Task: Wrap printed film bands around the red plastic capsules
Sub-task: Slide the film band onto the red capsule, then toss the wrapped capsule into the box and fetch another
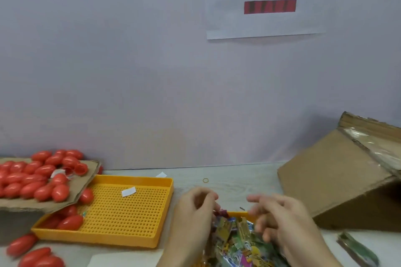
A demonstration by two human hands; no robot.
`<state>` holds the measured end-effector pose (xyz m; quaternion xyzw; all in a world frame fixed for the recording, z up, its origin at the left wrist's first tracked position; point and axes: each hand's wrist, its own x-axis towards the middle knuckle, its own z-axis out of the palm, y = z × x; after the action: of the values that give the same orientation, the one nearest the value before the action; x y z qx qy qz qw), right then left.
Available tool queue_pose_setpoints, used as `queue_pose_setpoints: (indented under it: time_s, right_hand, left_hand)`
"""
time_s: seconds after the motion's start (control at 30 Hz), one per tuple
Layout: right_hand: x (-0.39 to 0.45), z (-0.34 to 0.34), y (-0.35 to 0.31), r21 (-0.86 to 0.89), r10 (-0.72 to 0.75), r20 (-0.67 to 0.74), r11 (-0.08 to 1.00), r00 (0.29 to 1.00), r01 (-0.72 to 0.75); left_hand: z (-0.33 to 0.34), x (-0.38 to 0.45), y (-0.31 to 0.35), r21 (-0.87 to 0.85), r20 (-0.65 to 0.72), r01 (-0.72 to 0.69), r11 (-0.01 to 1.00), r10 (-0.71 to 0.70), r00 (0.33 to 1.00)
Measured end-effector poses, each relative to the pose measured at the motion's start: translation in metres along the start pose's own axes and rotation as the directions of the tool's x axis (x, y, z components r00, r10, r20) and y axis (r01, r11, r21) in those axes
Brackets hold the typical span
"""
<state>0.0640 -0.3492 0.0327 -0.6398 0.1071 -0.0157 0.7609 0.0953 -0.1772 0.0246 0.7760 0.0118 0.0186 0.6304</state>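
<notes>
Several colourful printed film bands [236,240] lie heaped in an orange tray at the bottom centre. My left hand [193,214] is at the heap's left edge with its fingers curled, pinching a dark red film band [221,213] at the top of the pile. My right hand [284,221] hovers over the heap's right side, blurred, with fingers spread and loose and nothing held. Several red plastic capsules [34,178] are piled on a cardboard flap at the far left. More capsules [32,253] lie loose on the table.
An orange perforated tray [130,219] sits left of my hands, holding a white paper slip [128,191] and a few capsules. A tilted cardboard box [334,182] stands at the right. A rubber band [205,180] lies behind my hands, and a green film stack [358,249] lies at the bottom right.
</notes>
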Motion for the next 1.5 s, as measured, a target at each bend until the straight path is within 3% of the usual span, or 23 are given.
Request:
queue_pose_setpoints:
  time_s: [0.07, 0.13, 0.2, 0.27, 0.37, 0.47, 0.53, 0.67, 0.77, 0.87, 0.9, 1.0, 1.1, 1.17, 1.23, 1.33, 1.5]
  right_hand:
    - [0.002, 0.008, 0.012, -0.181, -0.018, 0.109, 0.983, 0.994, 0.038]
    - [0.005, 0.009, 0.014, -0.230, -0.049, 0.145, 0.970, 0.988, 0.082]
    - [0.007, 0.006, 0.015, -0.222, -0.074, 0.130, 0.970, 0.989, 0.101]
    - [0.009, 0.007, 0.017, -0.201, -0.082, 0.122, 0.974, 0.989, 0.106]
    - [0.012, 0.008, 0.019, -0.188, -0.089, 0.125, 0.976, 0.988, 0.111]
    - [0.011, 0.009, 0.020, -0.172, -0.072, 0.148, 0.980, 0.986, 0.098]
    - [0.010, 0.007, 0.019, -0.165, -0.075, 0.147, 0.981, 0.986, 0.099]
    - [0.008, 0.002, 0.013, -0.181, -0.027, 0.163, 0.982, 0.986, 0.057]
    - [0.005, 0.006, 0.012, -0.238, -0.038, 0.183, 0.968, 0.982, 0.082]
    - [-0.001, 0.013, 0.015, -0.413, -0.073, 0.229, 0.896, 0.971, 0.165]
    - [-0.002, 0.015, 0.015, -0.498, -0.093, 0.253, 0.841, 0.963, 0.212]
    - [-0.005, 0.019, 0.010, -0.716, -0.088, 0.355, 0.614, 0.931, 0.331]
    - [-0.010, 0.021, 0.003, -0.761, 0.005, 0.424, 0.545, 0.906, 0.353]
    - [-0.013, 0.024, 0.002, -0.789, 0.063, 0.434, 0.508, 0.899, 0.345]
    - [-0.013, 0.025, 0.007, -0.827, 0.102, 0.428, 0.445, 0.898, 0.343]
    - [-0.012, 0.026, 0.012, -0.854, 0.107, 0.409, 0.395, 0.906, 0.338]
    - [-0.007, 0.021, 0.018, -0.847, 0.145, 0.371, 0.458, 0.917, 0.270]
  left_hand:
    - [-0.023, 0.006, 0.001, 0.214, -0.078, -0.078, 0.974, 0.097, 0.992]
    - [-0.057, 0.017, 0.004, 0.425, -0.175, -0.076, 0.902, 0.164, 0.971]
    - [-0.096, 0.030, 0.004, 0.690, -0.282, 0.029, 0.723, 0.231, 0.931]
    - [-0.133, 0.043, 0.001, 0.847, -0.348, 0.176, 0.502, 0.273, 0.897]
    - [-0.166, 0.059, -0.006, 0.918, -0.339, 0.284, 0.276, 0.175, 0.924]
    - [-0.180, 0.072, -0.020, 0.974, -0.226, 0.226, 0.007, 0.034, 0.974]
    - [-0.184, 0.076, -0.028, 0.980, -0.179, 0.179, -0.086, -0.003, 0.984]
    - [-0.184, 0.084, -0.030, 0.965, -0.109, 0.122, -0.232, 0.066, 0.992]
    - [-0.165, 0.078, -0.014, 0.989, -0.079, 0.089, -0.117, 0.082, 0.993]
    - [-0.128, 0.061, 0.007, 0.992, 0.010, -0.036, 0.118, 0.216, 0.976]
    - [-0.113, 0.054, 0.014, 0.961, 0.022, -0.091, 0.263, 0.255, 0.967]
    - [-0.061, 0.032, 0.031, 0.644, 0.003, -0.190, 0.741, 0.246, 0.969]
    - [-0.012, 0.009, 0.031, 0.260, -0.100, -0.171, 0.950, 0.203, 0.974]
    - [0.011, -0.005, 0.027, -0.049, -0.139, -0.094, 0.994, 0.086, 0.987]
    - [0.025, -0.015, 0.024, -0.312, -0.109, -0.014, 0.950, -0.021, 0.994]
    - [0.026, -0.019, 0.018, -0.361, -0.106, -0.037, 0.932, -0.002, 0.994]
    - [0.012, -0.006, 0.005, -0.319, -0.092, -0.054, 0.946, 0.025, 0.995]
